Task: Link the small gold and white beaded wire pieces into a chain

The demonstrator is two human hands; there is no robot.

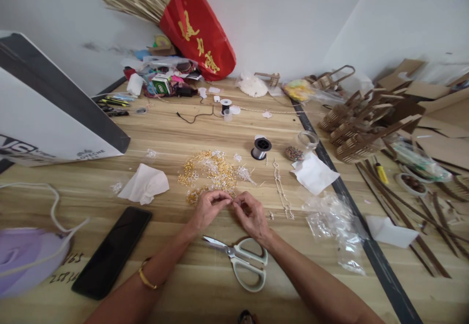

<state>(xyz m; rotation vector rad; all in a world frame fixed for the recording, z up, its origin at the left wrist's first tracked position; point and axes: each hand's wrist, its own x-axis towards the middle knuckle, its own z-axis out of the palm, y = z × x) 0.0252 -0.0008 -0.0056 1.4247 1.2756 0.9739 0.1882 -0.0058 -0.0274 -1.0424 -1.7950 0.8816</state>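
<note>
My left hand point(211, 208) and my right hand point(251, 212) meet tip to tip over the middle of the wooden table. Thumb and forefinger are pinched on each; what lies between them is too small to make out. Just beyond the fingers spreads a pile of gold and silver beads point(220, 170). White-handled scissors point(244, 261) lie under my wrists, blades pointing left and slightly parted. To the right of my right hand a pale bead chain point(280, 187) is stretched out on the wood. A spool of thin wire point(261, 148) stands behind it.
At left are a black phone point(112, 253), crumpled tissue point(144, 184) and a large white box point(54, 114). Clear plastic bags point(337, 226), white paper point(315, 173) and a glass jar point(308, 140) lie at right. Small woven baskets point(351, 140) crowd the far right; a red bag point(200, 31) leans on the wall.
</note>
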